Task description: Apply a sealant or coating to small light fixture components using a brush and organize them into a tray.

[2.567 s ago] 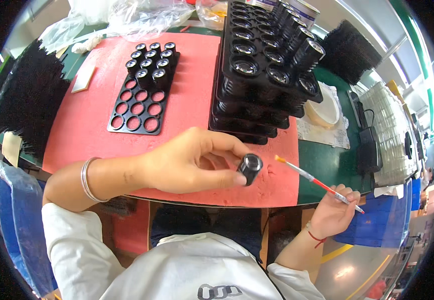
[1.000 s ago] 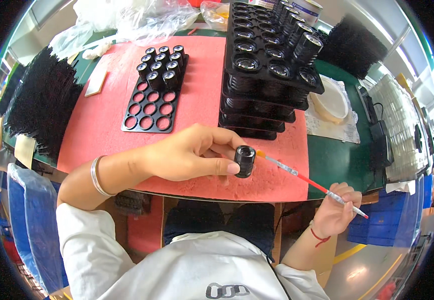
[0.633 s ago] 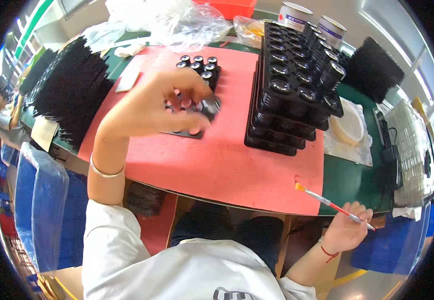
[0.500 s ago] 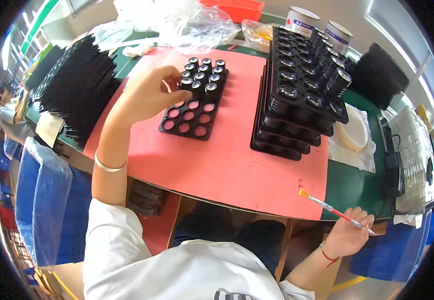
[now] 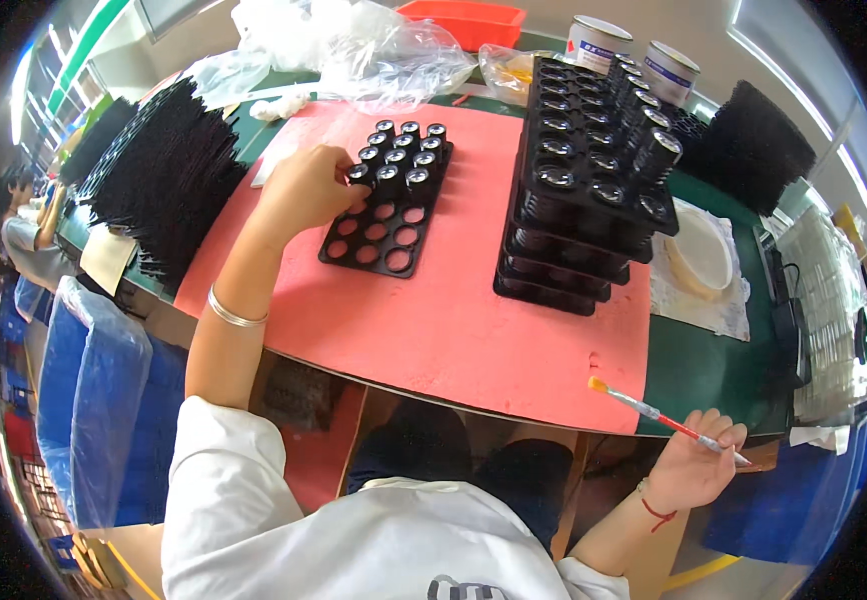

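Observation:
My left hand (image 5: 306,188) reaches out over the pink mat (image 5: 434,310) to the left edge of a flat black tray (image 5: 386,228) with round holes. Its fingertips pinch a small black cylindrical part (image 5: 358,176) seated in the tray's left column. Several such parts fill the tray's far rows; the near holes are empty. My right hand (image 5: 696,465) hangs below the table's near edge and grips a thin paintbrush (image 5: 654,411) with a red handle, bristles pointing up-left.
A tall stack of black trays loaded with parts (image 5: 586,190) stands right of the flat tray. Piles of empty black trays (image 5: 169,180) lie at the left, another (image 5: 749,145) at the far right. Two tins (image 5: 634,55), clear plastic bags (image 5: 354,50) and a white dish (image 5: 699,255) sit behind.
My left hand carried the black part from the table's near edge up to the flat tray and set it in the left column. The right hand with the brush dropped slightly.

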The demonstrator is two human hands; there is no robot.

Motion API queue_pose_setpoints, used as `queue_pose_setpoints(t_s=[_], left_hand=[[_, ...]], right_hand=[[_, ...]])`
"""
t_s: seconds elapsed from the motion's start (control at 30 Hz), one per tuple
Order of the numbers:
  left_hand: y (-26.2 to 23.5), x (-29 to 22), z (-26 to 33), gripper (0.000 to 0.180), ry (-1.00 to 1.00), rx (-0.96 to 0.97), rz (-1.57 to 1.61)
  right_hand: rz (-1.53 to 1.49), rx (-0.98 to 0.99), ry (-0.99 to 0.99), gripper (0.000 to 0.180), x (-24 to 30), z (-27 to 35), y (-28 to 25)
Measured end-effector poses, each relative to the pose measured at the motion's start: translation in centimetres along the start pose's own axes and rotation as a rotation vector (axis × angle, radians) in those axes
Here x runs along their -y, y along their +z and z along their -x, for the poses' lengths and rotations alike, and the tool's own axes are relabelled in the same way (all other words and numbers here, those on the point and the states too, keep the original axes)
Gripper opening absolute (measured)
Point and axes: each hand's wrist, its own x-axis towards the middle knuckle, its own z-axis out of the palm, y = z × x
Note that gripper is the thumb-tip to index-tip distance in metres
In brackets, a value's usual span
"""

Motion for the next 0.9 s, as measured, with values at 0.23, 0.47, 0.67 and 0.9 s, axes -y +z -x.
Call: queue_pose_setpoints(t_s=[0.23, 0.47, 0.67, 0.9], left_hand=[[0.1, 0.3, -0.4, 0.039, -0.067, 0.039, -0.027], [-5.0, -5.5, 2.6, 0.024, 0.026, -0.335, 0.075], [-7.2, -15.8, 2.2, 0.026, 0.624, -0.461, 0.251], [-5.7, -19.1, -0.3, 0.035, 0.524, -0.205, 0.265]], right_hand=[[0.008, -0.065, 0.009, 0.016, 0.2, 0.2, 0.6], [-0.011, -0.165, 0.004, 0.018, 1.2, 0.7, -0.9], [0.19, -0.224, -0.158, 0.028, 2.4, -0.1, -3.1], [0.972, -0.194, -0.354, 0.013, 3.7, -3.9, -1.4]])
